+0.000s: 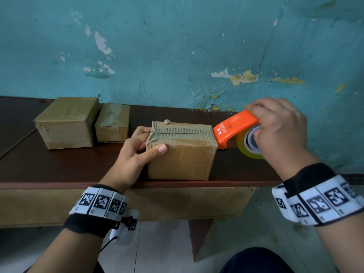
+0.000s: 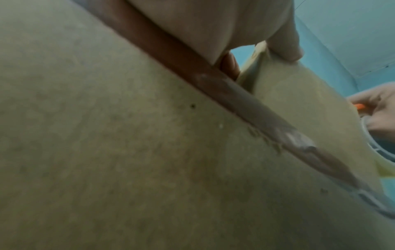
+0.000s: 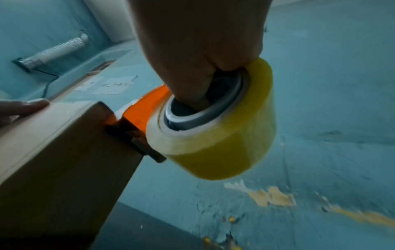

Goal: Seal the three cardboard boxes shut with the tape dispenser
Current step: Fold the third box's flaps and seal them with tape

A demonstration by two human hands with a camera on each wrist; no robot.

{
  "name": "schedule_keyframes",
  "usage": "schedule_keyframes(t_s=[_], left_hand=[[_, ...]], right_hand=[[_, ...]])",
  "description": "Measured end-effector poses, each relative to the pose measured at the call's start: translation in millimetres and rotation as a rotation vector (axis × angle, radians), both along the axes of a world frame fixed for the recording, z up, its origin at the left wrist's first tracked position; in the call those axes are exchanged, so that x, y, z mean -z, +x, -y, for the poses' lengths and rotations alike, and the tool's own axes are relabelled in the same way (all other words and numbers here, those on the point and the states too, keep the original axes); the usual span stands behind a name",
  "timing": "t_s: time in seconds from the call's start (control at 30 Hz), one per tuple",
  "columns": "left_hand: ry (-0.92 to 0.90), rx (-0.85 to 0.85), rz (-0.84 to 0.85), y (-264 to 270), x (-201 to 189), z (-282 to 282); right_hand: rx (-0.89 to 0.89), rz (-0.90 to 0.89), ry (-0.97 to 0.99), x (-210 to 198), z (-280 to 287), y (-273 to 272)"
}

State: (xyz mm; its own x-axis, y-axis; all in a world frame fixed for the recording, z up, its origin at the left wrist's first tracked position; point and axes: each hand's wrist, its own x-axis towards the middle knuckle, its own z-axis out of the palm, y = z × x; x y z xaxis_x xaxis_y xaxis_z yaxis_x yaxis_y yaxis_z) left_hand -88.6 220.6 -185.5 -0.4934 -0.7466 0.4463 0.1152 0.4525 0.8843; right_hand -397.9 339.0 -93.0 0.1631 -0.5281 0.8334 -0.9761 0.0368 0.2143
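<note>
A cardboard box [image 1: 183,154] with a ridged, torn top stands near the front edge of the dark table [image 1: 59,166]. My left hand [image 1: 136,152] grips its left end, thumb on the front face and fingers behind the corner. My right hand [image 1: 279,131] holds the orange tape dispenser [image 1: 234,129], fingers hooked into the core of its yellow tape roll [image 3: 213,135]. The dispenser's front end touches the box's upper right edge [image 3: 119,125]. Two more boxes, a larger one [image 1: 67,123] and a smaller one [image 1: 113,123], stand side by side at the back left.
A peeling teal wall [image 1: 197,46] runs right behind the table. The table's front edge [image 2: 235,94] lies just under my left wrist, with a tan panel [image 1: 177,201] below it. My dark-clad knee [image 1: 256,261] shows at the bottom over a pale floor.
</note>
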Motion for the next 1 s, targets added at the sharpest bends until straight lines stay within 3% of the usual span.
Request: schedule_keyframes(t_s=[0.2, 0.37, 0.6, 1.0], left_hand=[[0.012, -0.02, -0.023, -1.1, -1.2, -2.9], [0.019, -0.02, -0.028, -1.0, -3.4, -5.2], [0.013, -0.031, -0.029, -1.9, -3.2, -5.8], [0.044, -0.038, -0.081, -2.3, -1.2, -7.2]], right_hand=[[0.07, -0.271, 0.051, -24.9, 19.9, 27.3], [0.089, -0.286, 0.098, -30.0, 22.4, 31.0], [0.057, -0.153, 0.111, -22.1, 19.2, 25.2], [0.05, -0.381, -0.052, -18.4, 23.2, 36.2]])
